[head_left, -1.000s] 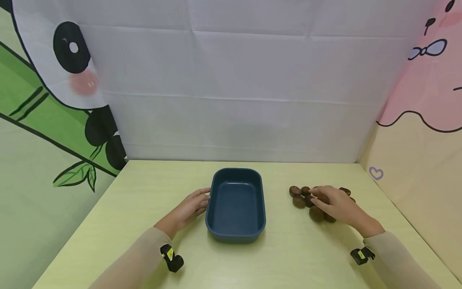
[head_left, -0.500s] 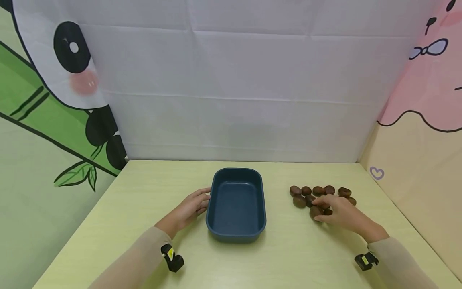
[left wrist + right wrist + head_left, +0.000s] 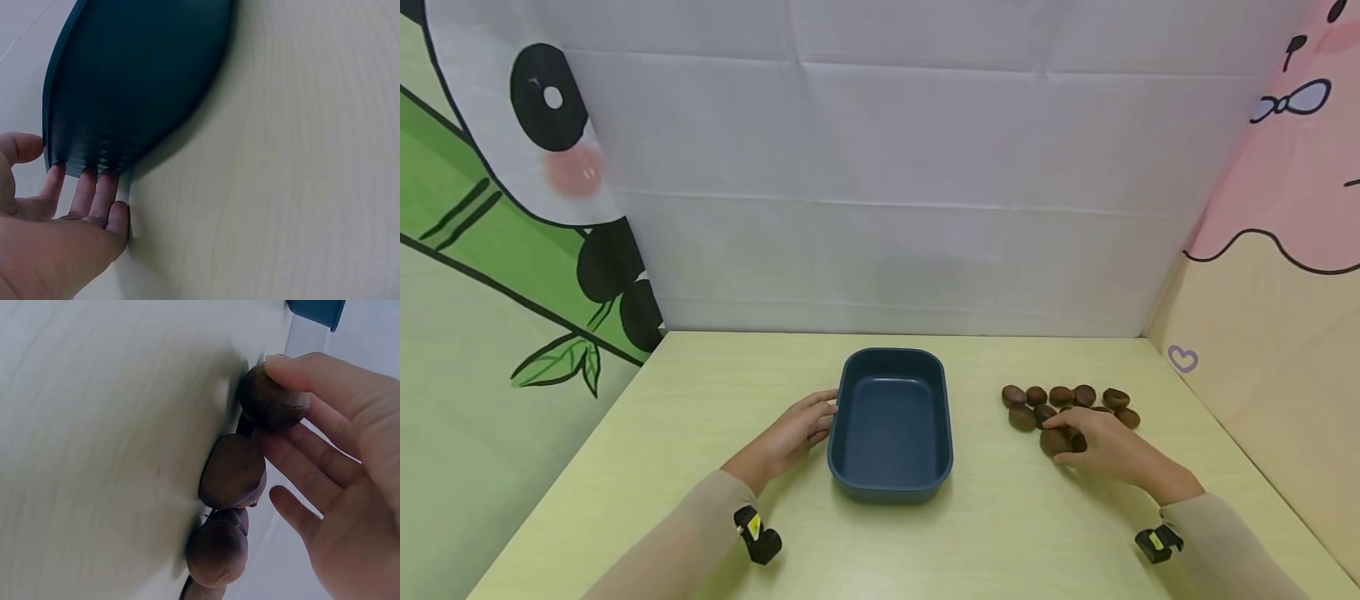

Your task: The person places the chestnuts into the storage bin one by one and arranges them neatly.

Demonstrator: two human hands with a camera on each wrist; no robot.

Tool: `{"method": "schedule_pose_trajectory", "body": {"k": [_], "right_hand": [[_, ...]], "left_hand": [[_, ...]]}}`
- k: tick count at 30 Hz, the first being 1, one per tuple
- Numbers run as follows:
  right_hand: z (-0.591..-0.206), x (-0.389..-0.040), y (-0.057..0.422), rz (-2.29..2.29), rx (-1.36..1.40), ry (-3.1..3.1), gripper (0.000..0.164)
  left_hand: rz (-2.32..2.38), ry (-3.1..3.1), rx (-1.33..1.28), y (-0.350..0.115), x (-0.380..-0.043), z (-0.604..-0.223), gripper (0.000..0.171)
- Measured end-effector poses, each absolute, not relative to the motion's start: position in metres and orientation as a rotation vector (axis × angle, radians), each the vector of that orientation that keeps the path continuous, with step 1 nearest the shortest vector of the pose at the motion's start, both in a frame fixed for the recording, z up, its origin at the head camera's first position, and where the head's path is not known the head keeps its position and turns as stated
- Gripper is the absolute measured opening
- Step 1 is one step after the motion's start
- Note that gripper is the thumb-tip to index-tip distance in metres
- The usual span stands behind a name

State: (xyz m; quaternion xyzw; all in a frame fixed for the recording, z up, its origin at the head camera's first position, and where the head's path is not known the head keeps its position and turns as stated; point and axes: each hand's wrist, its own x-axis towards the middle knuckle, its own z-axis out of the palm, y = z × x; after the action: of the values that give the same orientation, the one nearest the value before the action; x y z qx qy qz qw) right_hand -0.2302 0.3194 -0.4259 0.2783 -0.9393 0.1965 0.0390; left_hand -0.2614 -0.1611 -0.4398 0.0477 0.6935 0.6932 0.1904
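In the head view a dark blue rectangular box (image 3: 891, 433) stands on the table. At its left side is my left hand (image 3: 790, 435), its relaxed fingertips (image 3: 89, 181) against the outer wall and the thumb near the rim. Over on the right, my right hand (image 3: 1105, 446) pinches a brown chestnut (image 3: 272, 397) between thumb and fingers at the near edge of a cluster. Close beside it in the right wrist view lies another chestnut (image 3: 231, 472), with more past that one. Part of the cluster is hidden under the right hand.
Several chestnuts, such as one at the left end (image 3: 1012, 396) and one at the right end (image 3: 1127, 417), lie spread on the pale yellow table (image 3: 730, 367). A white cloth backdrop (image 3: 910, 208) rises behind the table, with patterned cloth at both sides.
My right hand has come nearer from over the middle of the cluster and taken hold of a near chestnut, shifting it slightly left. The left hand and the box have stayed put.
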Motion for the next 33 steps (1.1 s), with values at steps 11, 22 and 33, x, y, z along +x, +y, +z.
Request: {"method": "schedule_pose_trajectory", "body": {"k": [11,22,33], "right_hand": [[-0.403,-0.245,0.291,0.707,0.962,-2.861,0.043],[-0.371,-0.276,0.239,0.803,1.113,-2.804,0.043],[-0.343,-0.302,0.188,0.848,1.137,-2.819,0.047]], "left_hand": [[1.948,1.967,0.113,-0.159,-0.262,-0.439,0.054],[1.936,1.963,0.166,-0.16,-0.262,-0.439,0.056],[1.948,1.965,0.122,-0.16,-0.264,-0.443,0.055]]}}
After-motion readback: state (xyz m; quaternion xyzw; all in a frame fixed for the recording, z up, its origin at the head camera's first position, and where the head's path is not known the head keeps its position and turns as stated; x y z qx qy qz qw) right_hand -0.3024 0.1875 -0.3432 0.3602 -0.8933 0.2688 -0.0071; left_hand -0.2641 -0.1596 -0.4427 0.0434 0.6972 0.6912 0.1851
